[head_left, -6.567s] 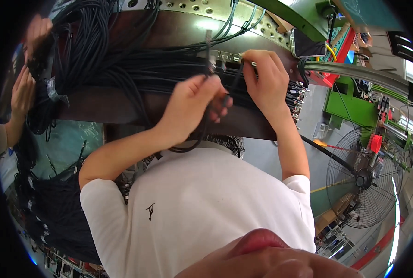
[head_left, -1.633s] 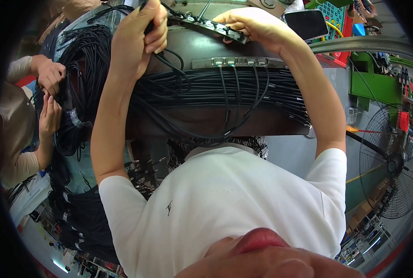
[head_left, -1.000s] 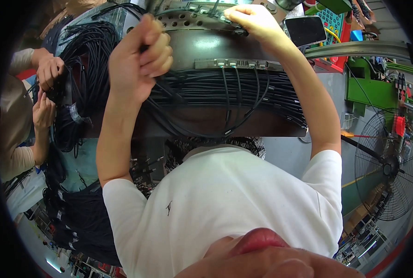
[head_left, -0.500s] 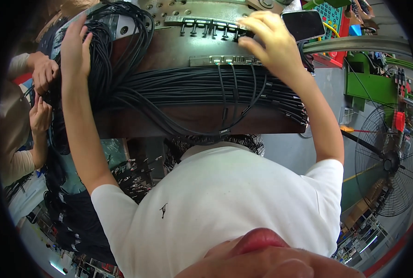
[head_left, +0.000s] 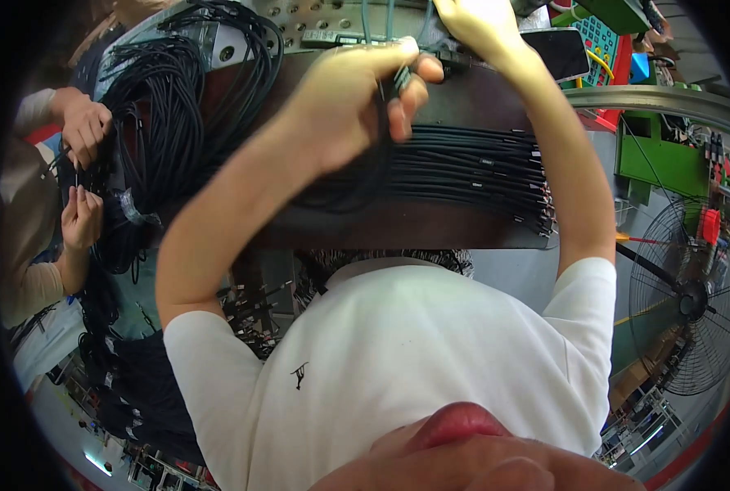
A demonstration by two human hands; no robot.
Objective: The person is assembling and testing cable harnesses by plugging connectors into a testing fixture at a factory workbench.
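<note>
My left hand (head_left: 361,102) is closed round a black cable, whose metal connector end (head_left: 403,78) shows between thumb and fingers. The cable's length (head_left: 384,123) droops below the hand in a blurred loop. At the top edge, my right hand (head_left: 484,29) is partly cut off, and what its fingers hold, if anything, cannot be made out. Thin grey-green cables (head_left: 391,20) run upward between the two hands. Behind my left hand lies a metal strip fixture (head_left: 332,38), mostly covered. A row of black cables (head_left: 455,164) lies across the dark brown work surface (head_left: 430,229).
Coiled black cables (head_left: 156,106) are heaped at the left. Beside them another person's hands (head_left: 85,131) work on a thin cable. A dark-screened phone (head_left: 555,54), a teal keypad (head_left: 598,53) and a curved metal rail (head_left: 643,98) are at the right, with a large fan (head_left: 691,301) beyond.
My left hand has swung from the cable heap to the middle and gripped a cable. The connector strip with plugged cables has left the row. My right hand has moved up to the top edge.
</note>
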